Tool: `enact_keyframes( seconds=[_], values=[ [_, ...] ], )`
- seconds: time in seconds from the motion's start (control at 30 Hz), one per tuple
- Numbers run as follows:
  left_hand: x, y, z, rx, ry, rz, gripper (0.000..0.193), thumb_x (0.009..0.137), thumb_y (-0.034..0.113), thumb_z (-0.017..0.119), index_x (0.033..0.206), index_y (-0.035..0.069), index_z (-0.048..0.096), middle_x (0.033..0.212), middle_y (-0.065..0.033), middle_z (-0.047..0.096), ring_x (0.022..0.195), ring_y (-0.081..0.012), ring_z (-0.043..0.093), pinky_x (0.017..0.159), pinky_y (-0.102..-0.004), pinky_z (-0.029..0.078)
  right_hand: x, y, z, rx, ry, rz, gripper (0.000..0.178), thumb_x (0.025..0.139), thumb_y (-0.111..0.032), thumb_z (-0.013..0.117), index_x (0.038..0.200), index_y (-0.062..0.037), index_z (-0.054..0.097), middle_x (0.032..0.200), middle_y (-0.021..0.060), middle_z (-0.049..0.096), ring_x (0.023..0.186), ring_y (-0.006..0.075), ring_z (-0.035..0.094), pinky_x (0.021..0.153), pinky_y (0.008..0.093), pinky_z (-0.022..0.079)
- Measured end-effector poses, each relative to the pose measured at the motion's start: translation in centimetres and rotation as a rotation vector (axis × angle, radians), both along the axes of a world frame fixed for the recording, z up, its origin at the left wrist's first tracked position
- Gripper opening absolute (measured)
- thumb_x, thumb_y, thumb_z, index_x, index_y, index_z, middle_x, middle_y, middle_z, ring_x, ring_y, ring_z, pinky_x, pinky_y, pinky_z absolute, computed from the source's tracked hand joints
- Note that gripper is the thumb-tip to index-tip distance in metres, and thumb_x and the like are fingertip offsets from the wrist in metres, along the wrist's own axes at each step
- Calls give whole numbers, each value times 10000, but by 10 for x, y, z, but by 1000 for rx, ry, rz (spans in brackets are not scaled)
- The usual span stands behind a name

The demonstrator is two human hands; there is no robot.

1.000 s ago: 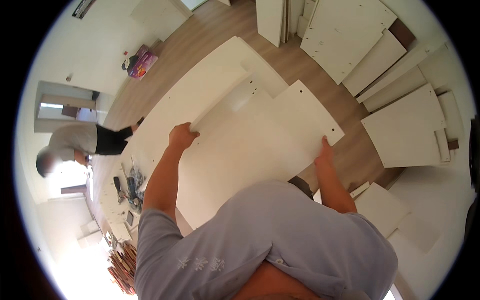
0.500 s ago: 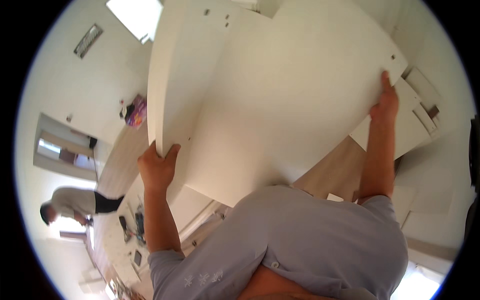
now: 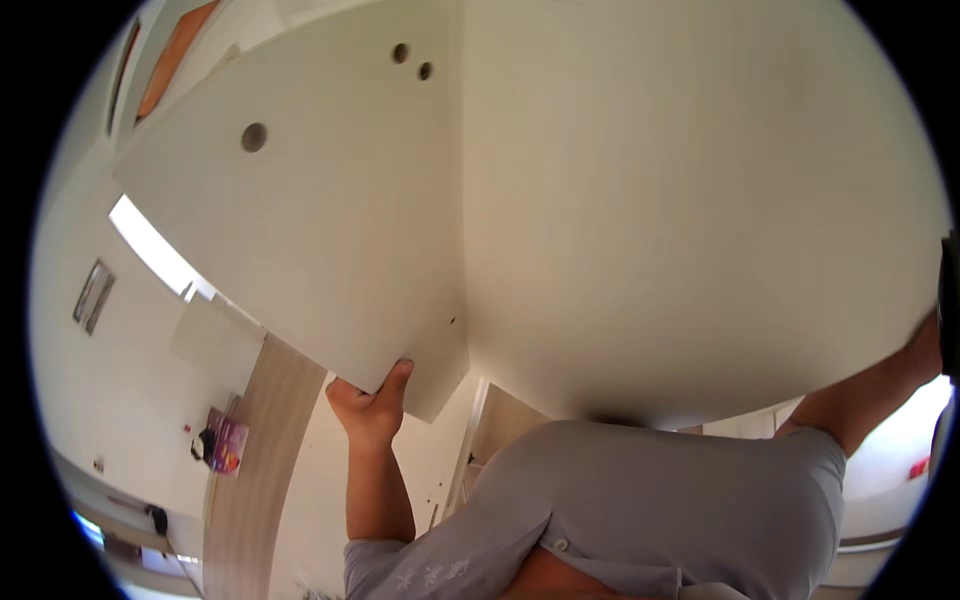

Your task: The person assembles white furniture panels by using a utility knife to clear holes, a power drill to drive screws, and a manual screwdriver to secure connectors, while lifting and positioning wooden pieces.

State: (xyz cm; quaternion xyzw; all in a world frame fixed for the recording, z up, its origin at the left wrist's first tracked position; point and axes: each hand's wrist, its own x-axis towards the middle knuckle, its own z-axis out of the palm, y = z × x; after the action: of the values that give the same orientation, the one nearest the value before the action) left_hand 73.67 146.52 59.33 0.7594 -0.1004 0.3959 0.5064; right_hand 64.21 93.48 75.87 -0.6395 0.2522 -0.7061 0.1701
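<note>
Panel (image 3: 620, 200) raised closer, now fills view | left hand (image 3: 368, 405) fingers grip its lower edge | right hand (image 3: 925, 345) fingers: cannot tell

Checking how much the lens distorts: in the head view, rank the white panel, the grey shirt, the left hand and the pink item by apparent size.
1. white panel, partly because it is nearest
2. grey shirt
3. left hand
4. pink item, far off, so true size is unsure

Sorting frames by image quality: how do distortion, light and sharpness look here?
Head view: fisheye bends the white panel's edges and leaves black corners; soft even light, a shadow where the panel meets the grey shirt; left hand fairly sharp, right hand cut off at the rim.
</note>
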Motion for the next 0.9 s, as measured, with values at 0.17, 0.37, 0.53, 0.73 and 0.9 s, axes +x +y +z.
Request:
enact_keyframes(
  seconds=[0.17, 0.37, 0.53, 0.73, 0.9],
  values=[
    [91, -66, 25, 195, 121, -139, 257, 793, 119, 851, 1005, 17, 749, 896, -96, 773, 799, -177, 727, 745, -305, 558, -15, -30, -73, 53, -393, 350, 481, 1041, -352, 532, 1376, -18, 616, 1381, 172, 626, 1266, 282, 582, 1093, 389, 470],
    [215, -167, 10, 281, 307, -293, 260, 809, 119, 837, 1035, 22, 751, 895, -100, 780, 788, -198, 739, 730, -327, 568, 38, -90, -113, 112, -509, 451, 542, 989, -399, 649, 1339, 15, 631, 1299, 184, 664, 1147, 276, 637, 1007, 370, 519],
    [309, -224, -42, 311, 484, -353, 285, 809, 113, 833, 1069, 26, 754, 929, -121, 786, 809, -200, 747, 748, -333, 580, 99, -132, -173, 231, -526, 441, 438, 964, -329, 677, 1227, 20, 639, 1159, 129, 690, 1022, 219, 658, 901, 377, 541],
    [413, -222, -110, 263, 633, -367, 352, 790, 92, 836, 1118, 0, 744, 948, -134, 788, 833, -219, 750, 774, -337, 582, 216, -83, -231, 238, -57, 561, 584, 857, -325, 851, 1229, 51, 603, 1111, 65, 673, 989, 192, 648, 845, 341, 548],
    [493, -204, -174, 191, 908, -382, 331, 781, 49, 830, 1089, -29, 737, 969, -112, 781, 880, -164, 717, 811, -329, 569, 297, -51, -286, 301, 262, 700, 623, 854, -389, 874, 1219, 45, 617, 1127, 58, 679, 1014, 180, 636, 872, 312, 522]
  ],
)
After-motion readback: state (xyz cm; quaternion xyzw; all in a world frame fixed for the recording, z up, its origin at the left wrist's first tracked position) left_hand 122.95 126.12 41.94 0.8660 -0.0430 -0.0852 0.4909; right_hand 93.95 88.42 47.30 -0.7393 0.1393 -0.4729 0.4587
